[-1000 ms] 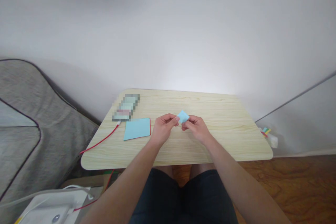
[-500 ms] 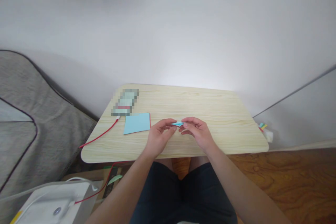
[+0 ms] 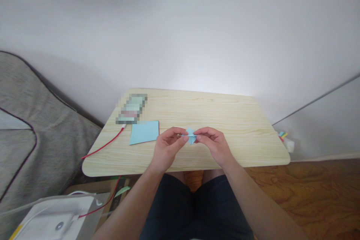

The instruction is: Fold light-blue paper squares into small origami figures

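Note:
A small folded piece of light blue paper (image 3: 191, 135) is held up over the front half of the table. My left hand (image 3: 169, 146) pinches its left end between thumb and fingers. On the opposite end, the thumb and fingertips of my right hand (image 3: 214, 144) are closed in the same way. Flaps of the paper stick out above and below a narrow ridge that runs between the two hands. Fingertips cover both ends. Left of my left hand lies a stack of square paper (image 3: 144, 132), light blue on top with a red edge showing.
A blurred-out phone (image 3: 131, 108) with a red cable (image 3: 104, 145) lies at the back left of the pale wooden table (image 3: 225, 112). Behind stands a white wall (image 3: 197, 37). Grey fabric (image 3: 56, 131) is on the left, above a white box-shaped device (image 3: 60, 213).
The folded paper has turned in my hands; flaps now show above and below, where only a thin pointed shape showed before. Both hands stay in nearly the same spot. The view has shifted slightly.

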